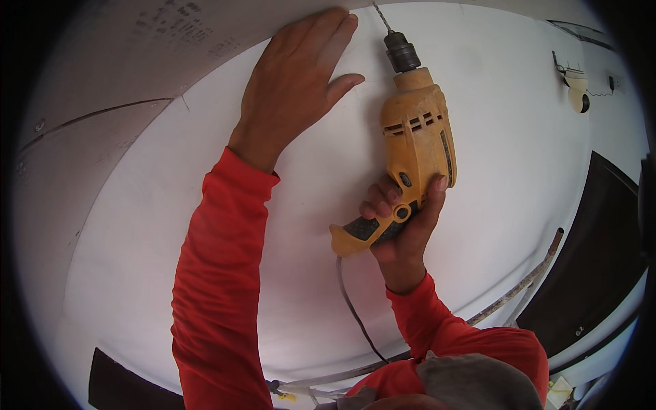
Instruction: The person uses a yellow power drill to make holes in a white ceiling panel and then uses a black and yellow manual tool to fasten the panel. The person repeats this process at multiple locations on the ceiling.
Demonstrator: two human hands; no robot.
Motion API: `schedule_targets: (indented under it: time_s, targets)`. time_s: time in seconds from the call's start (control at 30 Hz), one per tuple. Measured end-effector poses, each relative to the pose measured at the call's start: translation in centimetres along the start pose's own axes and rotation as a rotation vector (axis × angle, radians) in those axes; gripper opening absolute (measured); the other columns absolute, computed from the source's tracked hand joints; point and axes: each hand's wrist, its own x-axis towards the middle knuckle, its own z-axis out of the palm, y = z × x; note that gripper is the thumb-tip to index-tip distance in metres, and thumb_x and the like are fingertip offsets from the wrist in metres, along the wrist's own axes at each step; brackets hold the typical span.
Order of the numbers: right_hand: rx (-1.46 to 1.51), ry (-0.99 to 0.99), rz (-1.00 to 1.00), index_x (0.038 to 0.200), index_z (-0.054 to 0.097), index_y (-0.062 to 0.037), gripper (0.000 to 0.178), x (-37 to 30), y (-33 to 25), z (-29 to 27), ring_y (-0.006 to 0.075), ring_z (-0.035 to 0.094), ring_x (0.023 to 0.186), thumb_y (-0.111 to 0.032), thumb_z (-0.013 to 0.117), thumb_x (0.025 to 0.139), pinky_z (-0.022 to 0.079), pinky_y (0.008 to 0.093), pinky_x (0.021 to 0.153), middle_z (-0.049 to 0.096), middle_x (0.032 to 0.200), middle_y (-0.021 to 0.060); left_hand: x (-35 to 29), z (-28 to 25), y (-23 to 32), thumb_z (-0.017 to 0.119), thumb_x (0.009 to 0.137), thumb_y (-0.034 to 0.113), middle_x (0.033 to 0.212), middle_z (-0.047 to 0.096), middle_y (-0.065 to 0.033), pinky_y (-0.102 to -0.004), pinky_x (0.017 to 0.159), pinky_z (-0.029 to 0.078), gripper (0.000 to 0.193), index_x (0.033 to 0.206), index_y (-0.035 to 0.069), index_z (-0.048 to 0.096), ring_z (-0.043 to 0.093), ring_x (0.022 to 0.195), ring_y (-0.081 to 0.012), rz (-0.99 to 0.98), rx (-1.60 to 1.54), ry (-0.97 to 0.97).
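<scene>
Yellow power drill (413,123) held up before the white wall (519,137), bit pointing toward the wall's upper edge, where a marked grey surface (137,75) is met. Its handle is gripped by the right hand (411,247), fingers curled closed around it; whether the trigger is pressed cannot be told. Nothing is held by the left hand (290,89): it is spread open, thumb apart, fingertips by that same upper edge; firm contact cannot be confirmed. As to progress, a twist bit (383,18) is already fitted in the black chuck (402,52), and the grey cord (348,297) is seen hanging from the handle's base. No finished hole is made out at the bit's tip, so the drilling itself is judged as still left.
</scene>
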Motion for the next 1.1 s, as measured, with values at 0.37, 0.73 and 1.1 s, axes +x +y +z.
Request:
schedule_targets:
  time_s: [0.37,0.73,1.1]
  targets:
    - [-0.108,0.069,-0.065,0.129,0.049,-0.0112,0.062,0.1,0.1,0.5,0.0208,0.065,0.080,-0.067,0.048,0.100,0.055,0.0366,0.064,0.063,0.095,0.0076,-0.6,-0.1,-0.7,0.072,0.091,0.038,0.143,0.054,-0.0168,-0.0403,0.113,0.042,0.069,0.142,-0.004,0.051,0.051,0.131,-0.0299,0.059,-0.052,0.067]
    - [-0.136,0.050,-0.124,0.132,0.048,-0.0093,0.064,0.2,0.2,0.2,0.0219,0.067,0.084,-0.065,0.048,0.101,0.057,0.0369,0.065,0.063,0.104,0.0087,-0.3,0.6,0.0,0.070,0.093,0.034,0.144,0.054,-0.0152,-0.0403,0.114,0.040,0.066,0.144,-0.003,0.050,0.051,0.133,-0.0287,0.062,-0.038,0.086]
    - [-0.093,0.033,-0.106,0.130,0.049,-0.0095,0.066,0.6,0.4,0.2,0.0195,0.063,0.079,-0.067,0.053,0.098,0.055,0.0377,0.064,0.061,0.097,0.0056,-0.3,1.3,0.2,0.068,0.095,0.035,0.147,0.053,-0.0162,-0.0412,0.117,0.039,0.066,0.145,-0.003,0.049,0.051,0.135,-0.0290,0.064,-0.025,0.094]
